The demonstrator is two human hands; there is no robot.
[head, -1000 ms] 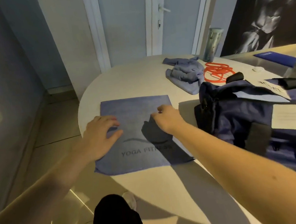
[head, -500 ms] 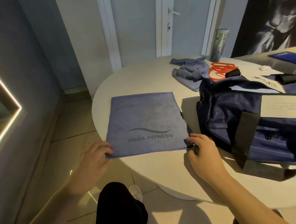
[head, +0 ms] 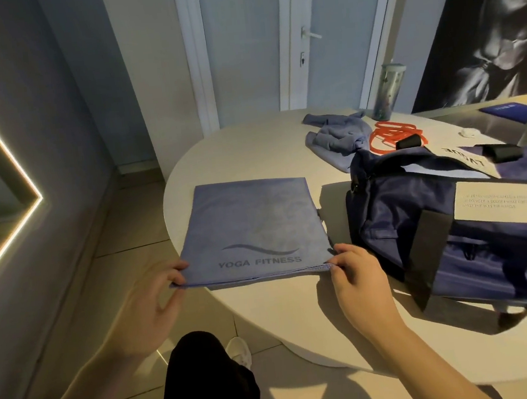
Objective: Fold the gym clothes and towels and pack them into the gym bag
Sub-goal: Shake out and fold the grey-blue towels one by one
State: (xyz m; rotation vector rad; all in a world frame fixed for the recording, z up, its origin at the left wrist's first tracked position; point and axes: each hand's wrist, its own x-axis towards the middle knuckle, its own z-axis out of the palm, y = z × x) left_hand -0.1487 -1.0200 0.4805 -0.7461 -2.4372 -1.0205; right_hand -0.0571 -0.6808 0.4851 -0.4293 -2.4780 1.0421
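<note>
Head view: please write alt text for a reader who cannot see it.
The left hand and right hand pinch the near corners of a blue towel on a white table. A navy gym bag sits to its right, a crumpled blue garment beyond.

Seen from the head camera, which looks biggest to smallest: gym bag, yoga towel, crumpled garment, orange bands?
1. gym bag
2. yoga towel
3. crumpled garment
4. orange bands
The last two lie farther away, so real sizes are unsure.

Gym bag cut off right.
</note>
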